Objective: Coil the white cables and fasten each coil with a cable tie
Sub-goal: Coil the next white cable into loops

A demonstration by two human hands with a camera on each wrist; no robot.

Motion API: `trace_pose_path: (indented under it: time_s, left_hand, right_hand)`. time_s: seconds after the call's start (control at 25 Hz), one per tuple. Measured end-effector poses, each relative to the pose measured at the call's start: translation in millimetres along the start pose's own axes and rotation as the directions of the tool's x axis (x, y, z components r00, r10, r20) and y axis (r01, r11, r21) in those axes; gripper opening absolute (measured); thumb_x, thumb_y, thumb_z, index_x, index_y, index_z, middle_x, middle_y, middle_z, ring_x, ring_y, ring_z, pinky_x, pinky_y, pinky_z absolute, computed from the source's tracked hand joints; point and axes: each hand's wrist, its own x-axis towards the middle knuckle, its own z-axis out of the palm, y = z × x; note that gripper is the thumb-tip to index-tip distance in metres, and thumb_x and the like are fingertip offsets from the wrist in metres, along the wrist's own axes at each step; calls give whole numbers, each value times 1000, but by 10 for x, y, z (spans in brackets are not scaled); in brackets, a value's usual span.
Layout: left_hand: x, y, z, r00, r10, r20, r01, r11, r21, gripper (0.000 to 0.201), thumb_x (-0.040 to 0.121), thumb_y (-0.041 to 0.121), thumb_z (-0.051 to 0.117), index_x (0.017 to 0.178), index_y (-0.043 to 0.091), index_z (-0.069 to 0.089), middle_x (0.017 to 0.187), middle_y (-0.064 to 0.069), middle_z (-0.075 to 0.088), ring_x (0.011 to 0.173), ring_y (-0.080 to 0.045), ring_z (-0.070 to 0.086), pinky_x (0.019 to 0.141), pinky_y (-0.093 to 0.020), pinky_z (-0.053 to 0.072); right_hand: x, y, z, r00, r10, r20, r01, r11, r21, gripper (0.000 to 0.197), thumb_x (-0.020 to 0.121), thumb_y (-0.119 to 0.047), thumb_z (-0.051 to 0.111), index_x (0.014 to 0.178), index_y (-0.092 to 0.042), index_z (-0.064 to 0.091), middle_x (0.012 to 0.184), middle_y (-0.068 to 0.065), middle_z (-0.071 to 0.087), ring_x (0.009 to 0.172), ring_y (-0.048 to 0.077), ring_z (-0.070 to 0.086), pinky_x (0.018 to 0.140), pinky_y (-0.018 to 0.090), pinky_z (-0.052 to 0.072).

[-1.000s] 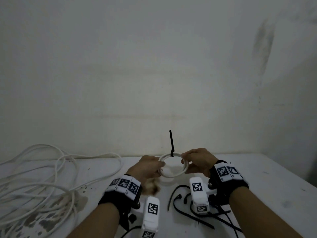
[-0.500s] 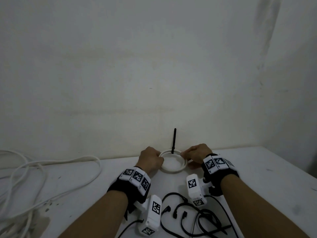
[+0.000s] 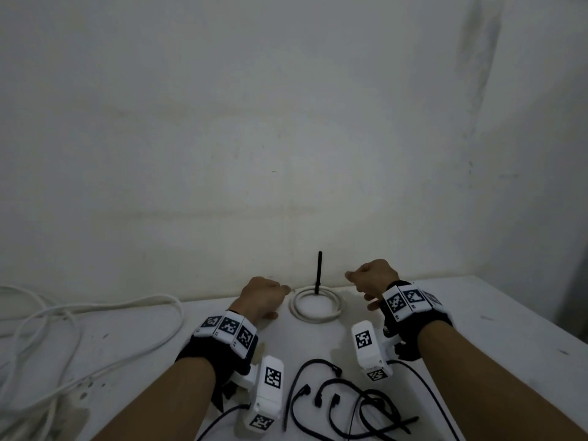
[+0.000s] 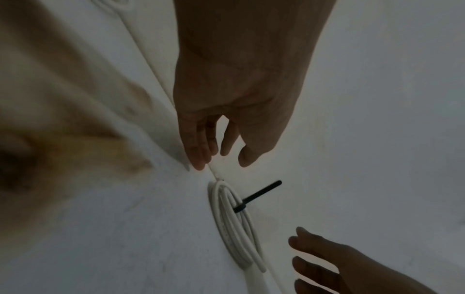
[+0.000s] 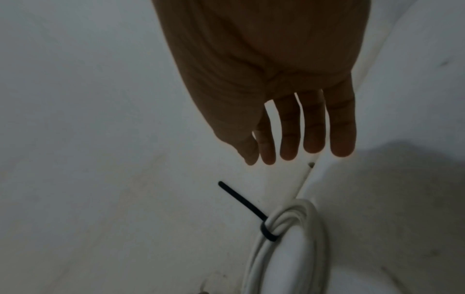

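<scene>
Coil: our white cable coil (image 3: 317, 305) lies flat on the table (image 3: 477, 329), at its far edge by the wall.
Tie: a black cable tie (image 3: 318, 275) binds the coil's far side, its tail standing upright.
Left hand: our left hand (image 3: 262, 296) sits just left of the coil, fingers relaxed, grasping nothing.
Right hand: our right hand (image 3: 372, 278) hovers just right of the coil, fingers straight, released.
Spare ties: loose black ties (image 3: 350, 402) lie near us.
Uncoiled cable: loose white cable (image 3: 79, 326) sprawls at far left.
</scene>
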Motion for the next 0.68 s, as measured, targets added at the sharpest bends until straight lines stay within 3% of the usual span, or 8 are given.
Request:
trace_pose_path:
  time_s: [0.08, 0.16, 0.24, 0.36, 0.56, 0.68]
  left_hand:
    - [-166, 66, -137, 1000, 8, 12, -8, 1000, -14, 12, 93, 18, 63, 101, 9, 65, 104, -5, 58, 104, -26, 59, 80, -36, 59]
    - [-332, 121, -279, 1000, 7, 19, -6, 1000, -31, 26, 94, 18, 62, 118, 8, 64, 104, -4, 58, 100, -23, 58, 75, -32, 57]
    - [-564, 187, -462, 1000, 19, 21, -18, 999, -36, 27, 94, 19, 62, 119, 8, 64, 98, -3, 58, 92, -19, 58, 75, -31, 57]
    - [-893, 225, -772, 1000, 26, 2, -26, 999, -20, 25, 93, 21, 63, 114, 9, 64, 108, -7, 61, 89, -17, 61, 72, -30, 58]
    - [-1558, 62, -1627, 993, 58, -103, -54, 998, 41, 26, 92, 23, 65, 112, 8, 67, 106, -4, 66, 84, -13, 65, 69, -27, 57]
    - [-1978, -183, -2318, 977, 65, -201, -52, 996, 67, 22, 91, 23, 67, 107, 8, 70, 104, -5, 69, 83, -14, 66, 71, -28, 57]
  right_hand:
    - [-131, -92, -101, 1000, -6, 19, 6, 1000, -16, 37, 92, -32, 66, 104, 2, 72, 88, 12, 68, 75, 28, 63, 81, 42, 60]
    - [-346, -236, -131, 998, -31, 50, 35, 997, -63, 35, 94, -31, 64, 102, 2, 72, 84, 10, 69, 67, 24, 60, 72, 38, 59]
    - [-622, -439, -86, 992, -82, 100, 93, 989, -118, 34, 94, -32, 64, 101, 0, 71, 85, 10, 70, 63, 22, 60, 62, 31, 55]
    - [-1036, -767, 94, 962, -173, 211, 217, 954, -207, 35, 94, -37, 64, 97, -4, 72, 81, 8, 71, 60, 20, 61, 55, 27, 50]
    - [-1852, -1305, 602, 850, -270, 453, 443, 831, -337, 31, 96, -40, 60, 94, -11, 72, 75, 1, 68, 56, 16, 61, 55, 26, 50]
    - [-2355, -1591, 1002, 728, -258, 635, 591, 706, -391, 32, 97, -41, 57, 100, -13, 70, 80, 1, 70, 64, 19, 65, 59, 29, 54]
